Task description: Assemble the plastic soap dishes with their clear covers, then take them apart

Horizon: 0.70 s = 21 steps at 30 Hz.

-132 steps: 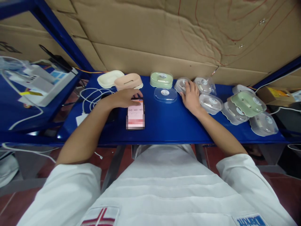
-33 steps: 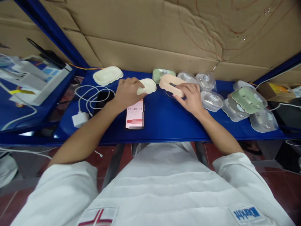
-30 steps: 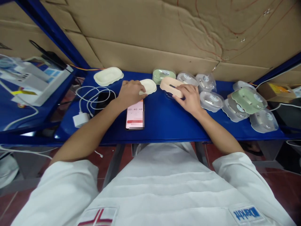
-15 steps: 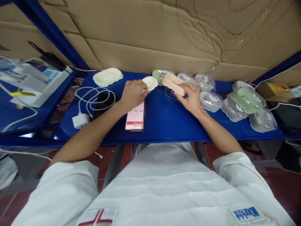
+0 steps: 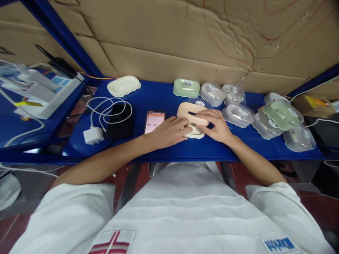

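Both hands meet at the middle of the blue shelf (image 5: 169, 150), near its front edge. The left hand (image 5: 169, 131) lies palm down, fingers extended onto a cream tray (image 5: 194, 133) that rests flat on the shelf. The right hand (image 5: 217, 124) lies opposite, fingers curled over the near edge of a peach soap dish (image 5: 188, 112). The peach soap dish sits on top of the cream tray, tilted slightly, with a dark slot visible in its upper face. The fingertips of the two hands are close together over the two parts; both hands press on them rather than closing fully around them.

A phone (image 5: 154, 121) with a lit screen lies face up just left of the left hand. Further left lie a black phone (image 5: 119, 121), a coiled white cable (image 5: 106, 107) and a white charger (image 5: 93, 135). A cream lid (image 5: 124, 85) rests alone near the back left of the shelf.

Behind the hands stands a green soap dish (image 5: 186, 87). To its right lies a row of clear packaged dishes (image 5: 237, 114), continuing to the right end of the shelf, where a second green dish (image 5: 283, 114) lies among them. Cardboard (image 5: 185, 38) lines the wall behind the shelf.
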Motion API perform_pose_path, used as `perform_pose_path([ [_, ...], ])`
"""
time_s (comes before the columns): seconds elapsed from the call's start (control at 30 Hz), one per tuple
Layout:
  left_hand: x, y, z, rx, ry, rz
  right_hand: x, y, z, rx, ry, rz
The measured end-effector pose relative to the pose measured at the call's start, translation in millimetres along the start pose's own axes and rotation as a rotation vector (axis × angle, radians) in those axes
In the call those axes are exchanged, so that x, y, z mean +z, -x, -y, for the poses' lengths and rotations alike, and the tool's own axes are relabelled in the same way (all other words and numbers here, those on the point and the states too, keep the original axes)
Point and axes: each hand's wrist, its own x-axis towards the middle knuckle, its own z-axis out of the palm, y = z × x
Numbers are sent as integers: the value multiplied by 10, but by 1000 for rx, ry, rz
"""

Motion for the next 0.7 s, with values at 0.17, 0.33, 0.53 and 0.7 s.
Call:
perform_pose_path([
  [0.17,-73,32,150,13,-72,-89,73,136,53,-33,3,82],
  [0.33,-56,52,267,-10,9,-8,112,173,39,-133,30,150],
  [0.53,-27,58,273,-4,36,56,93,197,15,-173,127,217],
  [0.7,41,67,280,30,62,41,142,208,60,-189,194,279],
])
